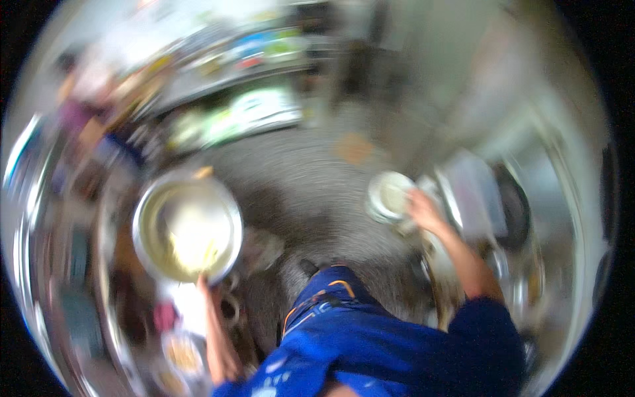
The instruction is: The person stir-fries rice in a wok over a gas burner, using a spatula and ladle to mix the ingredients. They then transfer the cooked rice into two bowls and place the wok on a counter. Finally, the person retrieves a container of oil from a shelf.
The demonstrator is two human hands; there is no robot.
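Observation:
Blur from motion softens the whole view. On the left, my left hand (pixel 206 285) grips the near rim of a large round metal bowl (pixel 140 243). Something pale yellow and white lies inside the bowl, too overexposed to identify. Out to the right, my right hand (pixel 424 211) holds a small round tub (pixel 375 211) by its right side. The tub looks whitish or clear, and its pale contents are blurred. The two vessels are well apart, with the dark grey floor (pixel 302 183) showing between them.
A person (pixel 92 99) stands at the far left. Shelving (pixel 213 87) with several goods runs along the back. Two bowls of pale food (pixel 183 355) sit at lower left. A translucent plastic bin (pixel 474 188) and a dark round pan (pixel 513 206) are at right.

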